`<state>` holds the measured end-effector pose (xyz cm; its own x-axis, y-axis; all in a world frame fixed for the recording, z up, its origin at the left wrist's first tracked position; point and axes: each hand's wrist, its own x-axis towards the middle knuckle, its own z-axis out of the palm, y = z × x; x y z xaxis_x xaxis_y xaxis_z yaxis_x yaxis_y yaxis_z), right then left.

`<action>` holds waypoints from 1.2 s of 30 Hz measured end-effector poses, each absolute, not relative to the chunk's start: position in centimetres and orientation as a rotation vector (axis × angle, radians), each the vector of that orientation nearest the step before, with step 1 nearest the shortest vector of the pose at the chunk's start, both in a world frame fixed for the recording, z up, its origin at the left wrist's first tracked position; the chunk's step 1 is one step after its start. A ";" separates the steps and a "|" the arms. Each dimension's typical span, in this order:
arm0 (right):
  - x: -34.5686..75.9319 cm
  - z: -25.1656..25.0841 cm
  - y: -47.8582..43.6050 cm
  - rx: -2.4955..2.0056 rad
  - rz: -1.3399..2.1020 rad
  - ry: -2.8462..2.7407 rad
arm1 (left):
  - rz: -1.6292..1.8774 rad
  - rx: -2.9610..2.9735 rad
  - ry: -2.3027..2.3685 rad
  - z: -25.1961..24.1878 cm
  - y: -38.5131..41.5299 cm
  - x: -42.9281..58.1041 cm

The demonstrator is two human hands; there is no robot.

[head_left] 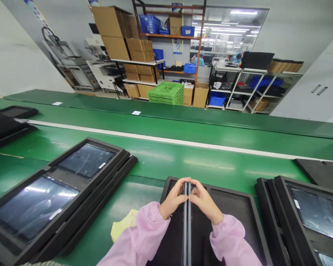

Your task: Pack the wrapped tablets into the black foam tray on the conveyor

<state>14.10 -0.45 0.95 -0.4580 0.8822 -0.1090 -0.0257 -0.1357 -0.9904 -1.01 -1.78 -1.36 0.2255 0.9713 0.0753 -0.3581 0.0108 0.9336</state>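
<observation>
My left hand (173, 201) and my right hand (204, 202) both grip a thin dark panel (187, 229) that stands on edge between them, seen edge-on. The fingers of both hands are pinched on its top end. The panel hangs over an open black foam tray (233, 201) at the near edge of the green bench (183, 159). Pink sleeves cover both wrists.
A stack of black trays with two glossy screens (58, 184) lies at the left. Another stack with screens (313, 214) sits at the right. A yellow cloth (122, 225) lies by my left sleeve. Shelves with cardboard boxes and a green crate (166, 92) stand behind the bench.
</observation>
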 end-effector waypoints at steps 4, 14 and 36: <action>14.1 1.1 -0.4 -1.006 1.662 -1.453 | 1.183 1.091 0.777 -1.3 -1.7 -1.2; 14.7 1.4 -0.9 -0.980 1.729 -1.463 | 1.079 1.182 0.731 -1.1 -1.9 -1.8; 12.3 -2.9 -13.0 -1.005 0.991 -1.443 | 1.456 1.011 1.223 -4.1 -14.7 3.8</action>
<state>12.26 -12.98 -2.91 -0.0777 0.9525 0.2943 0.0671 0.2996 -0.9517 3.76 -14.65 -4.08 -0.2084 0.9779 0.0178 -0.1513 -0.0502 0.9872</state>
